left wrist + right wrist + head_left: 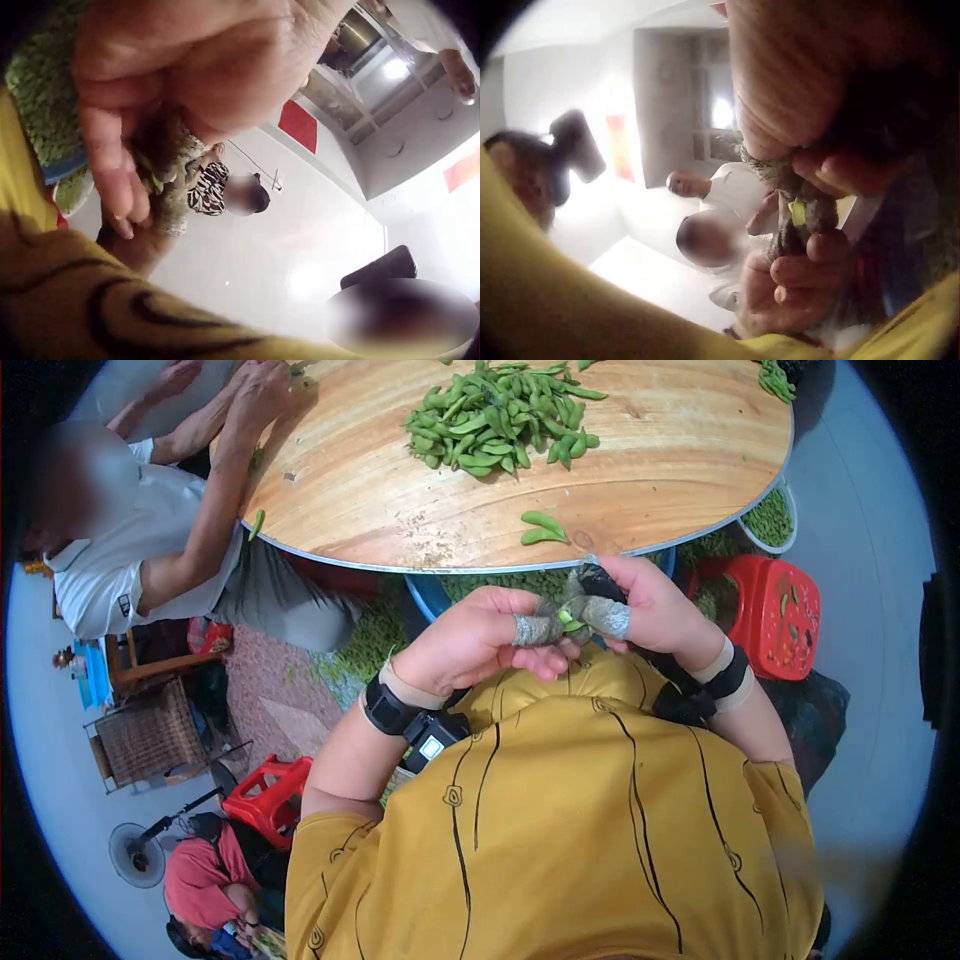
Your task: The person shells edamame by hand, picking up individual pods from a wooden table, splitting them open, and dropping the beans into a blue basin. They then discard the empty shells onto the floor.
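Observation:
Both hands meet at the table's near edge over a green soybean pod (pixel 569 621). My left hand (pixel 480 632), its thumb wrapped in grey tape, pinches the pod from the left. From the other side my right hand (pixel 655 605) pinches it too, with a taped thumb and a dark covering over some fingers. The right wrist view shows a bright green bit of the pod (pixel 798 213) between the wrapped fingertips. Much of the pod is hidden by the fingers. Two loose pods (pixel 543 528) lie on the wooden table (pixel 340 490) just beyond the hands.
A heap of soybean pods (pixel 490 420) covers the table's middle. Below the edge stands a blue tub (pixel 428 598) with green contents. To the right are a red stool (pixel 775 620) and a white bucket (pixel 790 520) of green beans. Another person (pixel 160 520) sits at left.

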A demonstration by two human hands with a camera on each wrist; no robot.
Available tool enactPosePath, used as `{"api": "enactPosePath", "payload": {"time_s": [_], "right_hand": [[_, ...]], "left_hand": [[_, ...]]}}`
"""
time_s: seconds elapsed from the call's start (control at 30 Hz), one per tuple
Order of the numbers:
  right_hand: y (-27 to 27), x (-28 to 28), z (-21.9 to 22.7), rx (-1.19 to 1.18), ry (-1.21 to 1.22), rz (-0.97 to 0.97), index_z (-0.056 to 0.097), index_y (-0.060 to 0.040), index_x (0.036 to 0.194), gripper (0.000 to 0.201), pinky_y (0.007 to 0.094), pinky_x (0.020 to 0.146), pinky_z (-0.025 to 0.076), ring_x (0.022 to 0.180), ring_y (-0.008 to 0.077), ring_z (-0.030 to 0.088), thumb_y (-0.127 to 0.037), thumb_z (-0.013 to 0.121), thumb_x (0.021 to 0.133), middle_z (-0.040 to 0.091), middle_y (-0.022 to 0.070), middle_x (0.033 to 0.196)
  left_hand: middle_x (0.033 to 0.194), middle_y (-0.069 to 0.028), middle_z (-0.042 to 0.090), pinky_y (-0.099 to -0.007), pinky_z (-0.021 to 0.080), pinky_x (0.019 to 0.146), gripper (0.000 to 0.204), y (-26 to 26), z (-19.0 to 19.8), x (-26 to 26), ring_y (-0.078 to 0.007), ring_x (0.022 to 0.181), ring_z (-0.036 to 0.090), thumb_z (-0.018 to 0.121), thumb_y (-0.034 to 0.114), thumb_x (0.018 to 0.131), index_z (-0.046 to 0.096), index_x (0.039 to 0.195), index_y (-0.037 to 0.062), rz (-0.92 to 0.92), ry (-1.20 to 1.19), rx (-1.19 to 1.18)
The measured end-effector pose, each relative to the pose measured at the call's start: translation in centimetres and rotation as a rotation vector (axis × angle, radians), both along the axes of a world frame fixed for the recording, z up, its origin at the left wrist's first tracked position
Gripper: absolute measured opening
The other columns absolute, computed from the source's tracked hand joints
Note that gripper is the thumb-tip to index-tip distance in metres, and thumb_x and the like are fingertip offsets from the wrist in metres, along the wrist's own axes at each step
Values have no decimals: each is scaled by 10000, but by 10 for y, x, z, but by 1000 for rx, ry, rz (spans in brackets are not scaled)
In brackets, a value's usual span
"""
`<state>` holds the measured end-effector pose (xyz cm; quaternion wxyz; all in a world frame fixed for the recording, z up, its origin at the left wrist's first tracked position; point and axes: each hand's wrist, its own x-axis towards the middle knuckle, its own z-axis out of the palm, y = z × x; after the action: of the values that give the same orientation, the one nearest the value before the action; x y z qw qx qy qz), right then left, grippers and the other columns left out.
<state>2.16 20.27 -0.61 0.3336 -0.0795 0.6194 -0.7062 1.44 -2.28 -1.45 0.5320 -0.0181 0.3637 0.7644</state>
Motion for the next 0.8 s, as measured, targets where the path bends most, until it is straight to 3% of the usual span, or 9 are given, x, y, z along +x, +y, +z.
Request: {"api": "enactPosePath", "payload": {"time_s": [0.07,0.13,0.33,0.47,0.57,0.63,0.67,0.73,0.8], "right_hand": [[-3,-1,-4,26,148,-28,582,-8,993,213,261,615,477,688,85,564,-149,630,841,612,11,756],[-6,-3,-14,204,522,-42,580,7,953,228,303,628,488,683,181,619,-139,655,795,645,106,772],[-12,-2,-8,668,835,68,587,8,920,242,383,660,485,747,397,597,-93,637,707,608,231,823],[-10,6,-8,574,746,-6,589,14,934,237,394,646,479,715,399,583,-85,619,721,600,212,770],[-9,7,-2,487,683,-50,583,17,968,255,392,638,472,692,337,600,-71,606,730,578,196,717],[-8,7,-5,443,333,-162,592,12,966,211,341,570,466,594,196,575,-85,601,778,565,115,645],[-8,5,-3,445,339,-166,592,12,966,211,341,570,466,594,196,575,-85,601,778,565,115,645],[-6,1,1,259,-77,-217,610,-8,928,147,253,490,424,531,71,500,-123,601,838,547,23,631],[-6,0,0,164,-136,-234,614,-19,924,136,223,463,394,506,53,473,-136,597,857,540,0,640]], "left_hand": [[953,-145,664,-287,545,742,256,5,3,1,-172,800,663,453,5,912,581,1127,-46,-7,117,-149],[936,-130,666,-284,542,753,246,8,14,0,-172,802,661,439,-11,909,585,1103,-51,-91,350,-406],[884,-94,662,-272,544,720,181,5,7,4,-143,786,655,461,-25,906,584,1038,-46,-136,573,-499],[850,-75,657,-262,542,674,151,-1,13,9,-128,759,651,485,10,916,582,1023,-35,-5,453,-501],[829,-66,649,-234,522,617,120,-4,14,8,-108,689,632,490,19,917,577,977,-37,36,388,-513],[818,-41,645,-218,505,588,112,-3,9,7,-89,663,615,526,75,927,584,979,-6,98,444,-439],[818,-41,645,-218,505,588,112,-1,9,7,-89,663,615,526,75,927,584,979,-6,97,451,-436],[805,-27,639,-207,490,570,108,4,11,7,-75,640,597,530,84,928,584,979,6,159,498,-399],[799,-23,636,-204,487,567,106,8,12,6,-72,636,594,534,93,928,584,975,11,162,510,-407]]}}
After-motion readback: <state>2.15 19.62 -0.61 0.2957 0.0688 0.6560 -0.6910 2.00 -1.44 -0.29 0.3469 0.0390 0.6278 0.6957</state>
